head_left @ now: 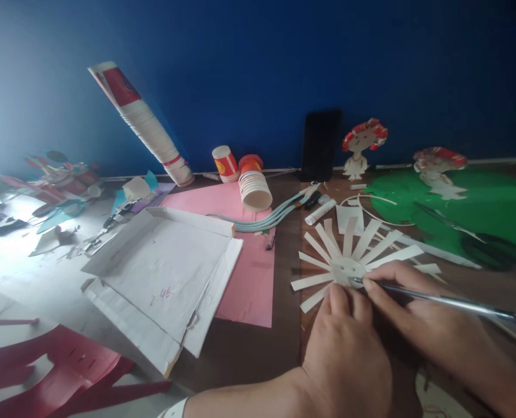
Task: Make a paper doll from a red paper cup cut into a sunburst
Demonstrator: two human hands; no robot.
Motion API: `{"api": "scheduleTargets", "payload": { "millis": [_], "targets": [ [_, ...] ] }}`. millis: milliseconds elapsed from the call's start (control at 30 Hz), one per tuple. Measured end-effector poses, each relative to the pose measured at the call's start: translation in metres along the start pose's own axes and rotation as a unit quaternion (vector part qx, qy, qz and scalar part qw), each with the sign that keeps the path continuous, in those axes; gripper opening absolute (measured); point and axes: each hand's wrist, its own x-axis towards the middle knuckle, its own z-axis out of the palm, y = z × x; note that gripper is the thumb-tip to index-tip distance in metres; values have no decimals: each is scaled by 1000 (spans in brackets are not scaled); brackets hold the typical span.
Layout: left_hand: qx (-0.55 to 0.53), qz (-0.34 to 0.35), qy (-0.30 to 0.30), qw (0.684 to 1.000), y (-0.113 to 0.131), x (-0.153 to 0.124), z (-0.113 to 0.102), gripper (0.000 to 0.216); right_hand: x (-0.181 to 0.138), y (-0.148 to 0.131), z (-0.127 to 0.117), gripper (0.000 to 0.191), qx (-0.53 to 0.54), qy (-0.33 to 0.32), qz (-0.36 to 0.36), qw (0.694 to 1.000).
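The pen (436, 299) is gripped near its tip by the right hand (415, 307), fingers closed around the barrel in a writing hold, and the point is set on the round middle of the cut paper cup (349, 255). The left hand (349, 348) is laid flat beside it, nothing grasped, with its fingertips pressed on the near edge of the disc, apparently so that the light piece is pinned under the pen.

The cut paper cup is spread flat on the brown table (288, 325) directly in front of the hands, its wall slit into strips that fan outward like rays.

Just beyond it a glue stick (321, 212) is left lying within reach. To the right a green sheet (480, 203) is spread, and two paper mushroom figures (362, 145) are propped upright near the blue wall, beside a dark phone (321, 145) leant against it.

To the left a pink sheet (249, 278) is partly covered by a white cardboard folder (162, 273). Behind these a short stack of cups (254, 188) is tipped on its side, and a tall stack of cups (153, 128) is leant against the wall. A red chair (57, 371) is seen at the lower left.
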Motion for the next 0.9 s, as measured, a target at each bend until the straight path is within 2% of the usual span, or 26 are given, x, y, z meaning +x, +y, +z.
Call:
{"api": "scheduleTargets", "payload": {
  "millis": [233,500,667,900],
  "targets": [
    [-9,-12,16,1000,0,-2,1,46,-1,0,-1,24,4,-4,-5,1000],
    [-11,-12,7,1000,-1,0,0,46,-1,-1,-2,22,1,-3,-12,1000],
    [-10,2,4,1000,-1,0,0,45,-2,0,-2,24,3,-9,-1,1000],
    [-13,-17,10,1000,1,-1,1,45,-2,-2,-3,28,8,-19,15,1000]
  ]
}}
